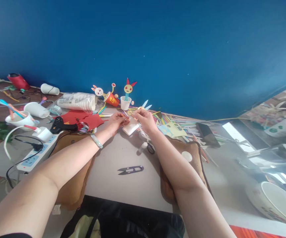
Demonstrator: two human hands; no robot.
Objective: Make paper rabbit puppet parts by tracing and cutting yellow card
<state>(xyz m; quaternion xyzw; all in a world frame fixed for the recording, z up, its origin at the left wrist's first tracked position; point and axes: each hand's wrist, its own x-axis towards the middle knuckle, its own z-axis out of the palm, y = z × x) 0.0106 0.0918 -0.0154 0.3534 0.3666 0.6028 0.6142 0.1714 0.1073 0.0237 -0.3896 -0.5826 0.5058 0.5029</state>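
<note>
Both of my hands meet over the far middle of the table. My left hand has its fingers curled together at the left end of a small white object, whose kind I cannot make out. My right hand pinches at the upper right of it; what sits in the fingertips is too small to name. Between the fingertips shows a small yellowish disc. Light blue pointed paper strips stick up just behind my right hand. Black thread snips lie on the table nearer to me.
A black glue gun and red felt lie left, near a white power strip. Paper-cup figures stand by the wall. Coloured sticks, a phone, a small bottle and a bowl are to the right.
</note>
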